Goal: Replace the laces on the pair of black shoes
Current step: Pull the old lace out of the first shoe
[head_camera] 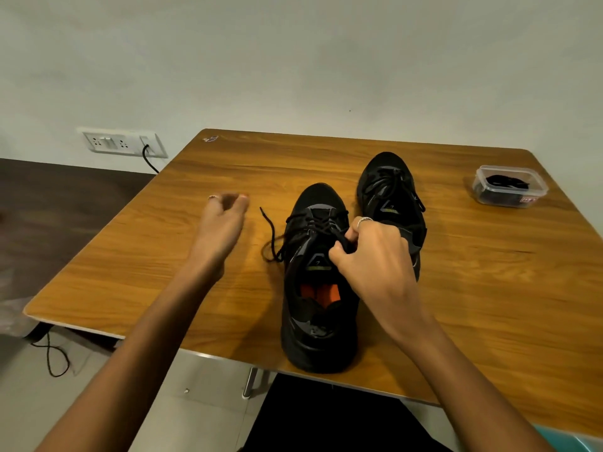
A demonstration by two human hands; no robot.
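Two black shoes stand on the wooden table [489,288], toes pointing away from me. The near shoe [318,321] has an orange insole and its black lace [270,236] hangs loose off its left side. My right hand [375,256] pinches the lace at the tongue of this shoe. The far shoe [390,190] sits behind and to the right, still laced. My left hand [225,220] hovers left of the near shoe, blurred, fingers loosely curled and holding nothing.
A clear plastic box [509,185] with black laces inside sits at the table's far right. A wall socket [122,143] with a black cable is at the left. The table's near edge runs just below the near shoe's heel.
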